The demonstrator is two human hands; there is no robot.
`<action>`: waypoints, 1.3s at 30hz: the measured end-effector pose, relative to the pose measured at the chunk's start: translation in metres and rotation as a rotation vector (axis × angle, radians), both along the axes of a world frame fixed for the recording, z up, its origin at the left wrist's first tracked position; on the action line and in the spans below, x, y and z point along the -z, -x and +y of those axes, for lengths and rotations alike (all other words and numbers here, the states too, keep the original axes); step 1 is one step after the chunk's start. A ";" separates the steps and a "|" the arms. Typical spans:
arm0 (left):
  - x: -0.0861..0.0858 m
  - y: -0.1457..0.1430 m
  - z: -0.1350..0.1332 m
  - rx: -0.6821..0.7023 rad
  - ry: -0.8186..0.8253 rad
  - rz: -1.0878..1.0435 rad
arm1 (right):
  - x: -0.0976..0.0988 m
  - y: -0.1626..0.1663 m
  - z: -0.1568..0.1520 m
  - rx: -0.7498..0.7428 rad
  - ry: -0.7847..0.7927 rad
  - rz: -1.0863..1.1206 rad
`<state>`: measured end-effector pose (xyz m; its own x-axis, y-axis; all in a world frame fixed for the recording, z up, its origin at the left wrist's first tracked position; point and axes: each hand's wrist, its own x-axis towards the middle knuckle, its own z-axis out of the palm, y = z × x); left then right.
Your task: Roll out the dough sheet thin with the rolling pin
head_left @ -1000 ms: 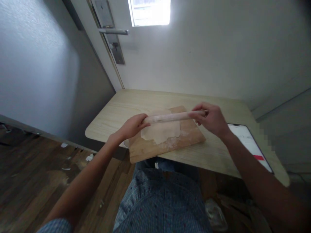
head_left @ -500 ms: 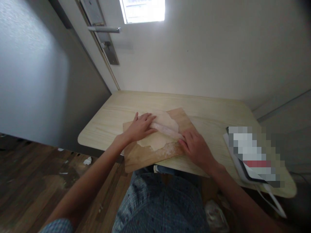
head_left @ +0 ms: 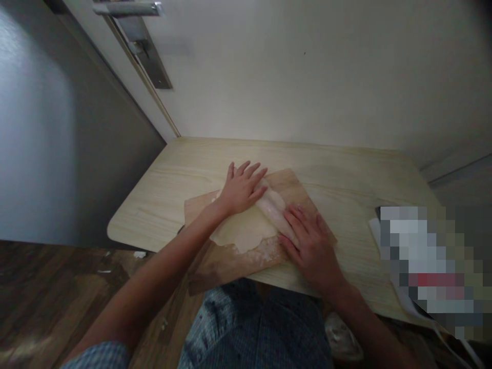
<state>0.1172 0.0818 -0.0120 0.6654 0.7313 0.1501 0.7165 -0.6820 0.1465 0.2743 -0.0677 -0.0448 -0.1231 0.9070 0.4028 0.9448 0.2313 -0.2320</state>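
Note:
A flat sheet of pale dough [head_left: 246, 231] lies on a floured wooden board [head_left: 226, 261] at the near edge of a light wooden table [head_left: 338, 174]. A wooden rolling pin [head_left: 273, 211] lies across the dough, running from upper left to lower right. My left hand [head_left: 242, 188] rests flat on the pin's far end with fingers spread. My right hand [head_left: 312, 245] presses flat on the pin's near end, fingers stretched out. Both palms cover the pin's ends.
A door with a metal lever handle [head_left: 128, 9] stands at the upper left beside a white wall. A blurred-out flat object [head_left: 423, 256] lies on the table's right side. Dark wooden floor [head_left: 57, 297] shows at the left, below the table's edge.
The pin, held up above the board by both hands a second ago, now lies on the dough under flat palms. It has rolled farther away and the view has tilted down.

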 end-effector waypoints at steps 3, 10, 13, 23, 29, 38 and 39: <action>0.004 -0.015 0.012 0.007 -0.025 -0.026 | 0.000 0.004 -0.001 0.019 0.048 0.008; 0.002 -0.041 0.027 0.079 0.008 -0.018 | -0.006 0.008 -0.004 0.013 0.098 0.053; 0.000 -0.048 0.030 0.096 0.028 -0.017 | -0.008 0.005 -0.005 0.013 0.099 0.052; -0.001 -0.063 0.035 0.104 0.065 -0.036 | -0.010 0.000 -0.007 0.003 0.083 0.028; 0.001 -0.071 0.037 0.098 0.083 -0.072 | -0.011 0.000 -0.008 0.018 0.077 0.015; 0.001 -0.081 0.041 0.080 0.118 -0.096 | -0.008 0.001 -0.011 0.038 0.029 -0.017; 0.001 -0.082 0.042 0.082 0.120 -0.095 | -0.008 0.001 -0.011 0.044 0.025 -0.019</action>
